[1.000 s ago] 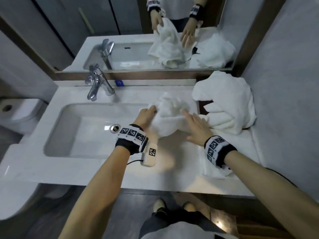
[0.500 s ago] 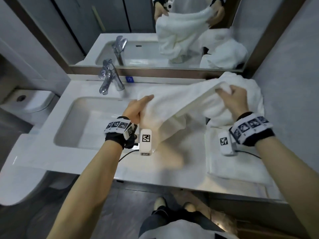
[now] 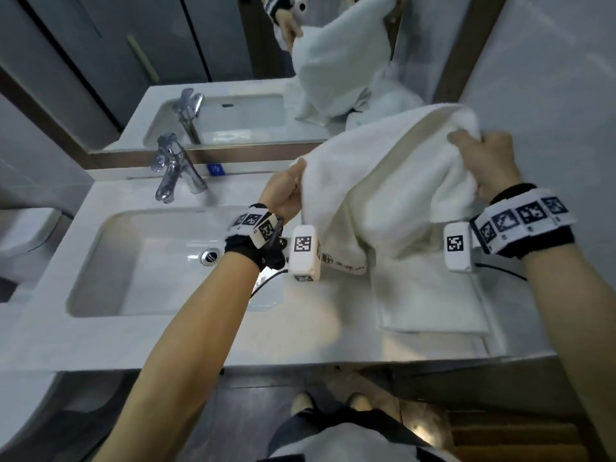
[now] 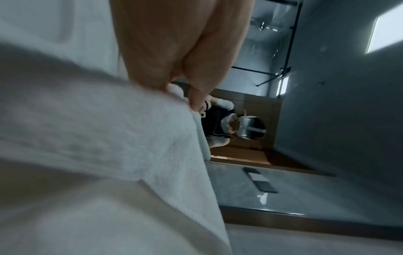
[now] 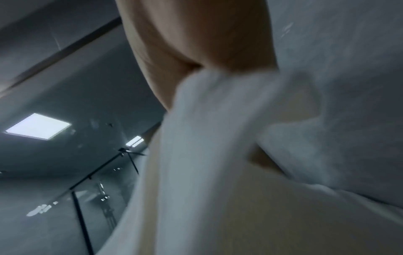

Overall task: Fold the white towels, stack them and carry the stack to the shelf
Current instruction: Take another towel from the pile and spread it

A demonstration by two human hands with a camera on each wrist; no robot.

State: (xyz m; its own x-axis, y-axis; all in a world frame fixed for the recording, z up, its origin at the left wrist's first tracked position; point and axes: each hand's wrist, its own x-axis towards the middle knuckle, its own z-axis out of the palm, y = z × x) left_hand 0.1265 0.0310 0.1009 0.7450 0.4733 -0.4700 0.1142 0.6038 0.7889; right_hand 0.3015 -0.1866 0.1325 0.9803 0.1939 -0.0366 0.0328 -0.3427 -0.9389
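Observation:
A white towel hangs stretched in the air above the counter, its lower part sagging toward the countertop. My left hand pinches its left corner, seen close in the left wrist view as my left hand on the white towel. My right hand grips the opposite corner, higher and to the right; the right wrist view shows my right hand with the white towel bunched in it. A folded white towel lies flat on the counter below. The pile behind the held towel is hidden.
The white sink basin with a chrome faucet takes up the left of the countertop. A mirror runs along the back and a grey wall closes the right side. A toilet stands at the left.
The crumpled towel has been lifted off the counter and pulled out wide. My right hand moved up and right with one corner; my left hand keeps the other corner.

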